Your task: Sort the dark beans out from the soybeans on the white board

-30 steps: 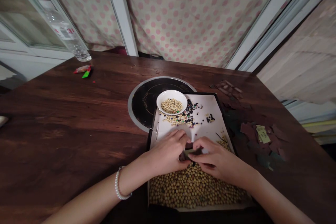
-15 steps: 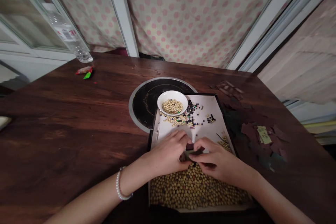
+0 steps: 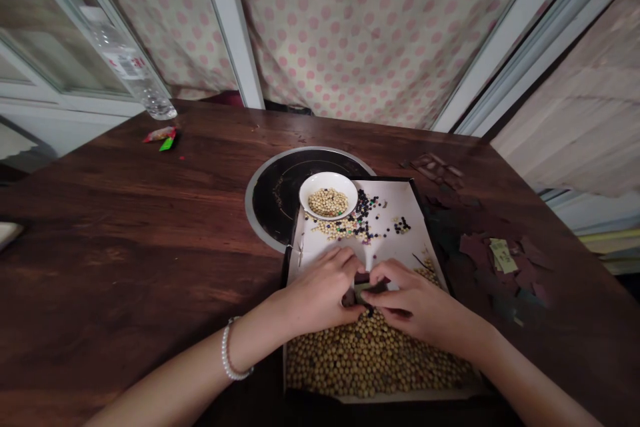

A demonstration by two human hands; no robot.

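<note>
My left hand (image 3: pixel 325 287) and my right hand (image 3: pixel 415 303) meet over the middle of a shallow black-edged box with a white lining (image 3: pixel 315 250). Fingers of both are curled and closed around a small flat reddish-brown and grey-green piece (image 3: pixel 361 288), mostly hidden by them. Just below the hands, a thick layer of round yellowish beads (image 3: pixel 370 363) fills the near part of the box. A white bowl (image 3: pixel 329 178) with pale beads in it stands at the far left corner. Black, green and pale loose beads (image 3: pixel 363 213) lie scattered beside it.
A round black hob plate (image 3: pixel 275 193) is set into the dark wooden table (image 3: pixel 125 233). Torn dark-red sheets (image 3: pixel 475 250) and a small yellow-green label (image 3: pixel 503 256) lie at right. A plastic bottle (image 3: pixel 133 67) and bright wrappers (image 3: pixel 163 135) stand far left.
Both hands stay in the same place. The right hand's fingers have shifted very slightly around the small piece; nothing else has visibly moved.
</note>
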